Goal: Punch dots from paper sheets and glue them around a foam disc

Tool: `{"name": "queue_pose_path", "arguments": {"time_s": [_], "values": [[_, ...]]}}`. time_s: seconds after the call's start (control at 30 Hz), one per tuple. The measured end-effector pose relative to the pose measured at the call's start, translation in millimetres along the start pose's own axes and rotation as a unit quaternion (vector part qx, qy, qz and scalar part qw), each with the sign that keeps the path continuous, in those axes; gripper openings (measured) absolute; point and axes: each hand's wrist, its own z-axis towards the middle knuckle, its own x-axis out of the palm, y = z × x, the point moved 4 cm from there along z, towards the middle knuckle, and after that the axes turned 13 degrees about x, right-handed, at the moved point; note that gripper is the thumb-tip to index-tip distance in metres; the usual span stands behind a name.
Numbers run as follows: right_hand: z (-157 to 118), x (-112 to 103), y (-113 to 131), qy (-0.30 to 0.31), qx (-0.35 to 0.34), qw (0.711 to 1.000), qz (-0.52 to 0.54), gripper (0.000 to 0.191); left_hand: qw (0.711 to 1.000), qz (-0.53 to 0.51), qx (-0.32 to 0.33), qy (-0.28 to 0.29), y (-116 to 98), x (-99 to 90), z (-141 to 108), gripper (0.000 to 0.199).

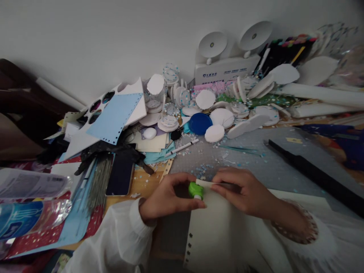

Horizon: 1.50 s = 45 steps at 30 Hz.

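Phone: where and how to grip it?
Probably pinch the phone by its long edges near the end closest to the wearer, coming from above on that side. It looks flat, dark face up, with that end uncovered. Black plastic crowds the far end, and thin sticks lie close along the left edge, so slip in carefully there.

The wooden worktop (142,183) carries 1 grey mat (273,172), 1 dark-screened phone (120,176) left of it, and scattered pale scraps (135,195).

Green punch (196,190) at the edge of a cream sheet (216,231); cutouts line the sheet's left side.
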Motion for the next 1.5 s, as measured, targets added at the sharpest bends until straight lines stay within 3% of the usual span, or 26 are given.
{"name": "queue_pose_path", "arguments": {"time_s": [0.17, 0.33, 0.6, 0.7, 0.77, 0.97, 1.17, 1.27, 1.37, 1.5], "values": [[0, 0, 1, 0.002, -0.006, 1.000, 0.011, 0.021, 1.000, -0.020, -0.012, -0.001, 3, 1.0, -2, 0.035], [0, 0, 0, 0.000, -0.006, 1.000, 0.004, 0.021, 0.993, -0.108, -0.052, -0.007, 10, 7.0, -3, 0.038], [0, 4, -5, 0.019, 0.027, 0.999, -0.027, 0.016, 0.999, 0.022, -0.013, -0.030, 12, 7.0, -3, 0.036], [1, 10, -8, 0.020, 0.035, 0.997, -0.063, 0.054, 0.998, 0.049, 0.011, -0.027, 11, 9.5, -2, 0.037], [1, 15, -9, 0.025, 0.033, 0.996, -0.075, 0.062, 0.998, 0.055, 0.020, -0.024, 9, 11.9, -1, 0.037], [2, 19, -5, 0.066, 0.103, 0.992, 0.013, 0.038, 0.996, 0.084, 0.033, -0.017, 1, 15.1, 1, 0.033], [5, 19, -12, 0.071, 0.117, 0.991, 0.008, 0.040, 0.999, 0.031, 0.001, -0.024, 15, 13.1, 2, 0.033], [5, 18, -19, 0.073, 0.090, 0.993, -0.020, 0.053, 0.998, -0.049, -0.018, -0.022, 20, 13.1, 5, 0.038], [4, 15, -15, 0.088, 0.004, 0.995, -0.050, 0.073, 0.993, -0.110, -0.026, -0.019, 19, 13.4, 5, 0.041], [-6, 9, 3, 0.072, -0.121, 0.980, -0.137, 0.037, 0.992, -0.123, -0.026, -0.012, 11, 18.1, 3, 0.033]]}}
